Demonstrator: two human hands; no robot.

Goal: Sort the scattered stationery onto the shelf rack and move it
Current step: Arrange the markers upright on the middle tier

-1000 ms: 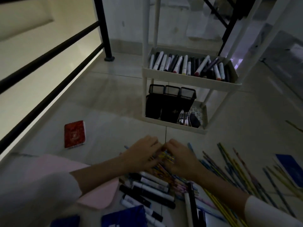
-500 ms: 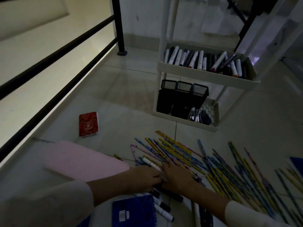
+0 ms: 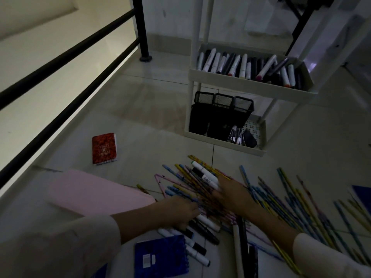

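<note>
Nearest, the left hand (image 3: pixel 180 212) rests on the markers (image 3: pixel 206 222); its grip cannot be judged in the dim light. The right hand (image 3: pixel 233 197) lies flat with straight fingers, pressing the pencils (image 3: pixel 281 203) heaped on the floor. These are judged light, stiff and prone to rolling: gather mid-length as a bundle. The shelf rack (image 3: pixel 251 87) stands beyond, well apart.

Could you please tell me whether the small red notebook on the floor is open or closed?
Closed: the red notebook lies flat on the floor, its cover facing up and no pages spread.
</note>
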